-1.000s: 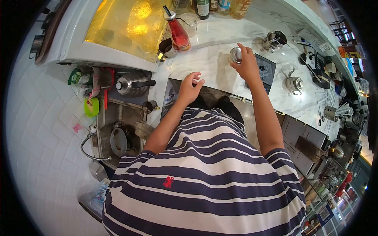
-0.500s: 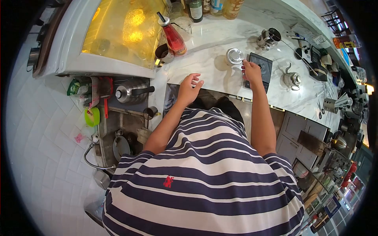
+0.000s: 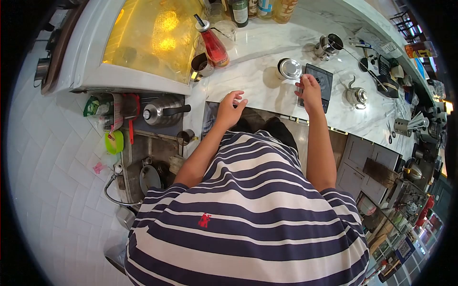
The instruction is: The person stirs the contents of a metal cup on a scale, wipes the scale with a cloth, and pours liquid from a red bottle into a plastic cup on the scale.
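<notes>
My right hand [image 3: 310, 92] is at the right side of a round pot with a shiny metal lid [image 3: 289, 69]. Its fingers are closed by the pot's edge, where a handle would be hidden behind them. Under and beside this hand lies a flat black scale [image 3: 320, 78]. My left hand [image 3: 231, 108] hovers over the counter's front edge, fingers loosely bent and apart, holding nothing. A small gooseneck kettle [image 3: 357, 96] stands to the right of the scale.
A red bottle with a pourer [image 3: 215, 47] and a metal cup [image 3: 202, 65] stand at left on the marble counter [image 3: 257, 76]. Behind are several bottles [image 3: 238, 12] and a metal pitcher [image 3: 329, 45]. A larger kettle [image 3: 160, 110] sits beside the sink [image 3: 143, 142]. Scissors [image 3: 391, 132] lie right.
The view has shifted slightly. My right hand and the lidded pot have moved a little to the right together, and the lid reflects light differently. My left hand stays nearly still.
</notes>
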Motion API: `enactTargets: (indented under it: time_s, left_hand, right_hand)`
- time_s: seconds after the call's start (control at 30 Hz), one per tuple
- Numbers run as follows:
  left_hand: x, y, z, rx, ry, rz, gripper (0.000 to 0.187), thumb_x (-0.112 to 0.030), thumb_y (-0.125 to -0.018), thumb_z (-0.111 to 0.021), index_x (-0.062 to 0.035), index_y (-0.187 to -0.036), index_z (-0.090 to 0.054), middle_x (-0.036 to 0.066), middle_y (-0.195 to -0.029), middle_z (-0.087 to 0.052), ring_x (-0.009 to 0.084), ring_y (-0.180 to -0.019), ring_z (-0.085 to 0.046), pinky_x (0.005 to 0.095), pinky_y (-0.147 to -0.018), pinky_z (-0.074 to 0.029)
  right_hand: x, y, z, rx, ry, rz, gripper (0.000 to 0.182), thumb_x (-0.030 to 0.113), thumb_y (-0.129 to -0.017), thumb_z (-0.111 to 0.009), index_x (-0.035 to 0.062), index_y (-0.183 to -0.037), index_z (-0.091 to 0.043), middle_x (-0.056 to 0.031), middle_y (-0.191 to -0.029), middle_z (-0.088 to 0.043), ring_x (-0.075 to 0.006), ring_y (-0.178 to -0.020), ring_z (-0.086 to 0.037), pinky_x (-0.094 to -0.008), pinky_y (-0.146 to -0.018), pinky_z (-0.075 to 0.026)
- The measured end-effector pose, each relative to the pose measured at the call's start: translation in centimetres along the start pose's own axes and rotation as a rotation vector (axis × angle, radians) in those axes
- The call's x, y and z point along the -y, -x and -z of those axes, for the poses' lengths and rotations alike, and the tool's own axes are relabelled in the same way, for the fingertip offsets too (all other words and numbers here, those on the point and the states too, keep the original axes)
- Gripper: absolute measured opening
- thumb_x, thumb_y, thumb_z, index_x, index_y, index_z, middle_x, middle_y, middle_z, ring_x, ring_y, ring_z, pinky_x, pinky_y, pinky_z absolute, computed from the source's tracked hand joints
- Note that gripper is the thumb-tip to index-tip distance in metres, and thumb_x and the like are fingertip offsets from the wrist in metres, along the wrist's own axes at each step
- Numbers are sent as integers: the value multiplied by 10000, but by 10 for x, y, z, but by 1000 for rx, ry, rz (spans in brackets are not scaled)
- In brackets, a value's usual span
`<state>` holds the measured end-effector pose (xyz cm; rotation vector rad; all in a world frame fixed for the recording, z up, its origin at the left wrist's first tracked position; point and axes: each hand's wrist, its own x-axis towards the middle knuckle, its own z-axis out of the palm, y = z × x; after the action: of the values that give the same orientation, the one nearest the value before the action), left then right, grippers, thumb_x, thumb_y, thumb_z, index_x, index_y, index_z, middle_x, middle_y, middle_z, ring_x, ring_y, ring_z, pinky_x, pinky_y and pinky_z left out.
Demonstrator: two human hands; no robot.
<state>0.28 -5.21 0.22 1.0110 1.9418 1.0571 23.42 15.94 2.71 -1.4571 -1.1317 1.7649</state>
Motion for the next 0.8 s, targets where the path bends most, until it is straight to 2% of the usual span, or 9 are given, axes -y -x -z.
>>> enactTargets:
  time_s: [0.1, 0.23, 0.4, 0.5, 0.53, 0.63, 0.8]
  left_hand:
    - [-1, 2, 5, -5, 2, 13, 395, -244, -943, -760, -64, -1281, -665, 112, -1124, -700, 220, -927, -691, 368, -831, -555]
    - [5, 5, 9, -14, -5, 13, 398, -246, -945, -757, -59, -1283, -664, 117, -1124, -698, 215, -917, -688, 366, -833, -554]
    - [16, 9, 9, -16, -1, 23, 395, -253, -946, -755, -60, -1279, -667, 119, -1114, -697, 217, -905, -685, 366, -836, -555]
    - [18, 11, 8, -2, -10, 15, 397, -258, -946, -755, -61, -1279, -667, 123, -1111, -698, 219, -902, -687, 366, -835, -557]
    - [18, 10, 8, 2, -14, 9, 398, -260, -946, -755, -61, -1279, -667, 124, -1109, -698, 220, -901, -688, 366, -834, -558]
    - [14, 10, 9, 41, -39, 53, 400, -249, -970, -729, -72, -1321, -655, 90, -1163, -714, 187, -981, -698, 351, -866, -538]
    - [6, 7, 0, 75, -20, 38, 410, -250, -967, -733, -69, -1325, -653, 97, -1154, -710, 178, -952, -686, 343, -859, -537]
  right_hand:
    - [-6, 24, 5, 12, -32, 14, 182, 317, -1107, -550, 147, -1108, -616, 24, -1008, -603, -156, -1015, -649, -395, -847, -549]
    - [-35, 59, 8, 48, 11, -16, 240, 334, -1100, -547, 112, -1126, -632, 15, -1009, -612, -160, -961, -669, -374, -777, -563]
    - [-82, 75, 6, -64, 47, -225, 184, 307, -1080, -566, 144, -1087, -649, 29, -918, -591, -128, -842, -646, -317, -686, -506]
    - [-100, 70, -1, -116, 77, -257, 172, 307, -1085, -568, 154, -1086, -646, 32, -892, -572, -126, -794, -657, -327, -671, -507]
    - [-101, 69, -6, -155, 100, -233, 168, 290, -1079, -568, 147, -1072, -657, 27, -850, -567, -123, -742, -650, -314, -624, -486]
    - [-102, 67, -12, -152, 109, -243, 178, 293, -1067, -583, 145, -1107, -672, 25, -843, -568, -117, -756, -657, -289, -605, -470]
    - [-104, 62, -6, -114, 187, -171, 288, 304, -1046, -615, 89, -1219, -700, -6, -847, -651, -117, -761, -656, -276, -598, -466]
